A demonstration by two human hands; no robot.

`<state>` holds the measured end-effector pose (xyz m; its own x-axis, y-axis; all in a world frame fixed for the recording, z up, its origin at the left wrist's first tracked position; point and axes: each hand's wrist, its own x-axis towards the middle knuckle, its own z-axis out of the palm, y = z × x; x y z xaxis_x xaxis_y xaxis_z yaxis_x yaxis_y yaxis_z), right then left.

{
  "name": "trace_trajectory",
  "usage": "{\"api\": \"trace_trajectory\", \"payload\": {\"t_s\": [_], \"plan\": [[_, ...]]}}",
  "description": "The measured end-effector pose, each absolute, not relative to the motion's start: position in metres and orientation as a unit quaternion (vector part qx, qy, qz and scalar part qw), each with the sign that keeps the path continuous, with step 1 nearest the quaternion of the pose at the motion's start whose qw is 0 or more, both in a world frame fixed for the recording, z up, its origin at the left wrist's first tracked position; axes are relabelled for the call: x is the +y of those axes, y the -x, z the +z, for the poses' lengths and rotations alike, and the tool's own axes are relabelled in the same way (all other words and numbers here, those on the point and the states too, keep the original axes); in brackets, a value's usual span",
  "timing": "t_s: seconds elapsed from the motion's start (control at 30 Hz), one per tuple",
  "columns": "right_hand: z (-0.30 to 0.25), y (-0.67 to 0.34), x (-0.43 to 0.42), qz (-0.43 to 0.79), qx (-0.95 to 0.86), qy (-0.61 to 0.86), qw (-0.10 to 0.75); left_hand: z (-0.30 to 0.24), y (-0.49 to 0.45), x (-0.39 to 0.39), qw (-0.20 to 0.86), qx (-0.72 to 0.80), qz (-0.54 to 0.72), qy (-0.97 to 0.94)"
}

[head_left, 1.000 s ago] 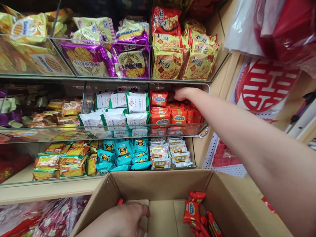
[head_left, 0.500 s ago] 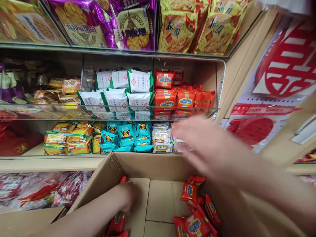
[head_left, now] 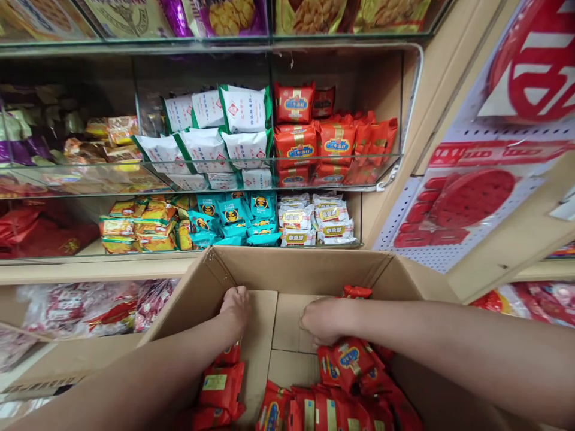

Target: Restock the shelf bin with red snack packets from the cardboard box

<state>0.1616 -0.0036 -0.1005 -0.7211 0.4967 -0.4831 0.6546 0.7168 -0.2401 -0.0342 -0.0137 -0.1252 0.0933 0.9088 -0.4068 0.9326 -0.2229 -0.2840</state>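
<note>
Both of my hands are down inside an open cardboard box (head_left: 291, 266). My left hand (head_left: 236, 305) is by the box's left wall, fingers curled downward; whatever is in them is hidden. Below its wrist, red biscuit packets (head_left: 220, 386) lie along the left side. Over on the right, my right hand (head_left: 324, 320) is closed, with its fingertips turned down and out of sight. Just beneath it sits a pile of red packets with blue-and-gold labels (head_left: 349, 358). More red packets (head_left: 321, 410) stand in a row at the near end.
Beyond the box, a glass-fronted shelf holds red packets (head_left: 294, 143), white-and-green packets (head_left: 245, 109), teal packets (head_left: 231, 215), yellow packets (head_left: 155, 227) and white-gold packets (head_left: 296, 216). Red decorations (head_left: 471, 197) hang at right. Plastic-wrapped goods (head_left: 85, 305) lie at left.
My right hand has come down from in front of the shelf into the box. My left hand stays near the left wall. The view has tilted downward, showing more red packets at the near end.
</note>
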Motion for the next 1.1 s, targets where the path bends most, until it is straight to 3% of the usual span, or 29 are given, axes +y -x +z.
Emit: {"api": "trace_trajectory", "payload": {"t_s": [0.13,0.27,0.43,0.67,0.87,1.1], "plan": [[-0.085,-0.157,-0.009,-0.174,0.893,-0.304,0.282,-0.127,0.034,-0.015,0.047,0.609,-0.222,-0.760],[-0.070,-0.154,-0.014,-0.171,0.889,-0.308,0.293,-0.110,0.032,-0.011,0.088,0.597,-0.180,-0.777],[-0.052,-0.161,-0.008,-0.171,0.886,-0.388,0.188,-0.067,0.029,-0.003,0.211,0.555,-0.092,-0.800],[-0.030,-0.178,0.004,-0.367,0.863,-0.338,-0.079,-0.028,0.025,-0.013,0.497,0.405,0.080,-0.763],[-0.011,-0.182,-0.004,-0.358,0.854,-0.356,-0.126,-0.021,0.027,-0.013,0.636,0.338,0.196,-0.665],[-0.014,-0.188,0.005,-0.413,0.824,-0.347,-0.173,-0.021,0.022,-0.011,0.673,0.367,0.276,-0.580]]}}
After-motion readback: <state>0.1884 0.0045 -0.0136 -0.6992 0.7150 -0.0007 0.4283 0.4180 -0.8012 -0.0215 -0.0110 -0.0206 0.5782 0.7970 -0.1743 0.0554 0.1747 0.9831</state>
